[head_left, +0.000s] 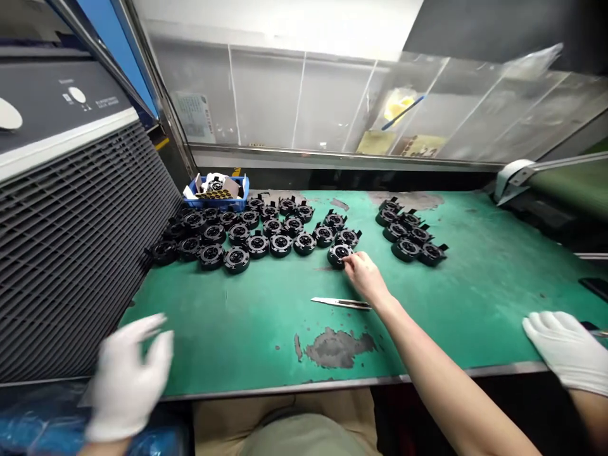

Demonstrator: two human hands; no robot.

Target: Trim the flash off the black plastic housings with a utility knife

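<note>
My left hand [130, 377], in a white glove and blurred, hovers over the front left edge of the green work surface [213, 329] with thumb and fingers apart. My bare right hand [363, 272] reaches to the middle, its fingertips pinched at the right rim of a black round part [341, 254]. Several similar parts [281, 244] with small upright tabs stand in rows to the left. A smaller group [406, 249] sits farther right. Below my right hand lies a utility knife [339, 303].
A blue bin [216, 201] with small pieces stands at the back left, beside a grey ribbed panel [85, 247]. Another person's white-gloved hand [565, 348] rests at the right edge. Behind is a clear plastic sheet [266, 95]; a green roller [570, 183] is at right.
</note>
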